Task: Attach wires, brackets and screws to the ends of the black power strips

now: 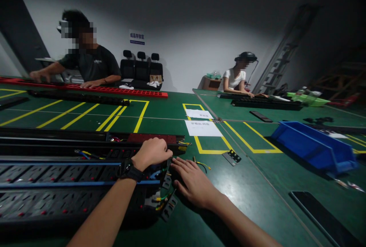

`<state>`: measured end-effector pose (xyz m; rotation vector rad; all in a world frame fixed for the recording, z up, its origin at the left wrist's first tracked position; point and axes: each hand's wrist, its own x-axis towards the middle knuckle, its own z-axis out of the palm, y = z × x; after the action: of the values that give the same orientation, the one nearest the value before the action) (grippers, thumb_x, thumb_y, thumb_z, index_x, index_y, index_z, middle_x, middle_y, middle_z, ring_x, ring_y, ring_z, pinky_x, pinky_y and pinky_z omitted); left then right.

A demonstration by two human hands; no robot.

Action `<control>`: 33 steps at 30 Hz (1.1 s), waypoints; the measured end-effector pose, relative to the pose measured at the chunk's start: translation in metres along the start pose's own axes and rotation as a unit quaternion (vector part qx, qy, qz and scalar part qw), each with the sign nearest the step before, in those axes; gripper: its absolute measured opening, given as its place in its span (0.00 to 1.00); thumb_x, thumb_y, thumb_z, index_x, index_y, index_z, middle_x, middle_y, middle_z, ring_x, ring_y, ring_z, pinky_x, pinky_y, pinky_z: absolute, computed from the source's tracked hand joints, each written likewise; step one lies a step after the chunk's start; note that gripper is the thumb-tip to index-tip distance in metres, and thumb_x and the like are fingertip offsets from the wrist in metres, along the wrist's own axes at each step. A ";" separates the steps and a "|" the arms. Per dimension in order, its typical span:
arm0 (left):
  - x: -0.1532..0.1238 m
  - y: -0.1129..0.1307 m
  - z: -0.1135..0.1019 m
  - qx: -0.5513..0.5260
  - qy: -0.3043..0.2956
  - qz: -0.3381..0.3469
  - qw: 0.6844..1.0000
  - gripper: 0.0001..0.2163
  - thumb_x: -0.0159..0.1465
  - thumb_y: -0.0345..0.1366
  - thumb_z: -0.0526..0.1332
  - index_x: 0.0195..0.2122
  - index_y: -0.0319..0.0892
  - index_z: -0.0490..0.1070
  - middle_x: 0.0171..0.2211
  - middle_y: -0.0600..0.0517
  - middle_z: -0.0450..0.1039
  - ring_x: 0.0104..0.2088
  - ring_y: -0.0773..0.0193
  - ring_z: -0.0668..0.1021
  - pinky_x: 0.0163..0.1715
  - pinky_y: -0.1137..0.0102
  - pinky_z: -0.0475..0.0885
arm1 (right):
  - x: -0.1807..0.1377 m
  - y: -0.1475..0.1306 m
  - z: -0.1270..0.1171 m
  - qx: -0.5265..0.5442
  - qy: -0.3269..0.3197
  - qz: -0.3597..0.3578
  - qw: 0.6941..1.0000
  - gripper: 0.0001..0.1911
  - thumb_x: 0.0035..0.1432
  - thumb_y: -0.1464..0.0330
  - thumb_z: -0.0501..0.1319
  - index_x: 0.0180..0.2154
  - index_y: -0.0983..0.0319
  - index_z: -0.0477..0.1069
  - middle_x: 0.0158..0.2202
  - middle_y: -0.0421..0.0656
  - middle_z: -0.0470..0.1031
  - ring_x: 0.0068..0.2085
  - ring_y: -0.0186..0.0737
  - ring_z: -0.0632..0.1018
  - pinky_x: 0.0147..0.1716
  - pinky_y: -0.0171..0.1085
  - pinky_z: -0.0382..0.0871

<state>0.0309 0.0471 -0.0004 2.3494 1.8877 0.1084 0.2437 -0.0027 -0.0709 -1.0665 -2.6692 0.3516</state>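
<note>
Several long black power strips lie side by side at the left. My left hand (153,153), with a black watch on its wrist, reaches over the blue-edged power strip (57,173). Its fingers are curled at the strip's right end, and what they hold is hidden. My right hand (194,184) comes in from the right, fingers stretched out and thumb apart, close beside a small black end plate (167,180). Another dark end plate (169,208) hangs at the nearer power strip (51,207), where yellow-green wires (161,199) stick out.
A blue bin (314,147) and a phone (323,216) are at the right. Paper sheets (203,128) and a small plate with dark pieces (232,157) lie ahead on the green table (243,186). Two co-workers (97,65) (233,80) work at the far side.
</note>
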 end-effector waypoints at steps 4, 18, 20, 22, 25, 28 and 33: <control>-0.001 0.001 -0.001 0.001 0.001 0.001 1.000 0.18 0.63 0.43 0.56 0.28 0.42 0.83 0.35 0.36 0.85 0.40 0.42 0.86 0.40 0.57 0.76 | 0.000 0.000 0.000 -0.003 -0.005 0.000 1.000 0.29 0.73 0.63 0.56 0.71 0.66 0.64 0.75 0.52 0.61 0.75 0.48 0.61 0.74 0.54 0.54; 0.000 -0.002 0.000 -0.005 0.000 -0.001 1.000 0.17 0.63 0.44 0.56 0.29 0.43 0.83 0.36 0.37 0.85 0.41 0.42 0.86 0.42 0.57 0.76 | 0.000 0.002 0.002 -0.001 0.008 -0.006 1.000 0.29 0.73 0.63 0.57 0.71 0.65 0.65 0.74 0.52 0.62 0.75 0.49 0.63 0.74 0.54 0.55; 0.001 -0.002 0.000 -0.008 -0.002 0.000 1.000 0.17 0.63 0.44 0.56 0.28 0.43 0.83 0.36 0.37 0.85 0.40 0.42 0.86 0.41 0.56 0.76 | 0.000 0.002 0.002 0.000 0.007 -0.006 1.000 0.29 0.73 0.63 0.57 0.71 0.65 0.65 0.75 0.52 0.62 0.75 0.48 0.63 0.74 0.54 0.55; 0.000 -0.002 -0.001 -0.010 -0.003 0.000 1.000 0.17 0.63 0.44 0.56 0.28 0.43 0.83 0.35 0.37 0.85 0.40 0.42 0.86 0.41 0.56 0.76 | 0.000 0.002 0.002 0.000 0.006 -0.005 1.000 0.29 0.73 0.63 0.57 0.71 0.65 0.65 0.75 0.52 0.62 0.75 0.48 0.62 0.74 0.54 0.55; 0.000 -0.003 -0.001 -0.010 -0.003 0.000 1.000 0.17 0.63 0.44 0.56 0.27 0.43 0.82 0.35 0.37 0.85 0.40 0.42 0.86 0.41 0.57 0.76 | 0.000 0.001 0.001 0.000 0.006 -0.005 1.000 0.29 0.73 0.63 0.56 0.71 0.64 0.65 0.74 0.52 0.62 0.75 0.48 0.63 0.74 0.54 0.55; 0.000 -0.003 -0.001 -0.011 -0.003 0.000 1.000 0.18 0.63 0.45 0.56 0.28 0.43 0.82 0.35 0.37 0.85 0.40 0.42 0.86 0.41 0.57 0.76 | 0.000 0.000 0.000 0.001 0.005 -0.004 1.000 0.29 0.73 0.63 0.56 0.71 0.64 0.65 0.74 0.52 0.63 0.75 0.48 0.63 0.73 0.55 0.55; -0.002 -0.002 -0.003 -0.009 -0.006 0.004 1.000 0.17 0.63 0.44 0.56 0.28 0.43 0.83 0.36 0.37 0.85 0.40 0.43 0.86 0.41 0.58 0.76 | -0.001 0.000 0.000 0.001 0.007 -0.005 1.000 0.29 0.73 0.64 0.56 0.71 0.64 0.65 0.74 0.52 0.63 0.74 0.49 0.63 0.73 0.56 0.55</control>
<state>0.0283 0.0456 0.0025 2.3414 1.8631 0.1101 0.2441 -0.0033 -0.0710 -1.0515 -2.6600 0.3421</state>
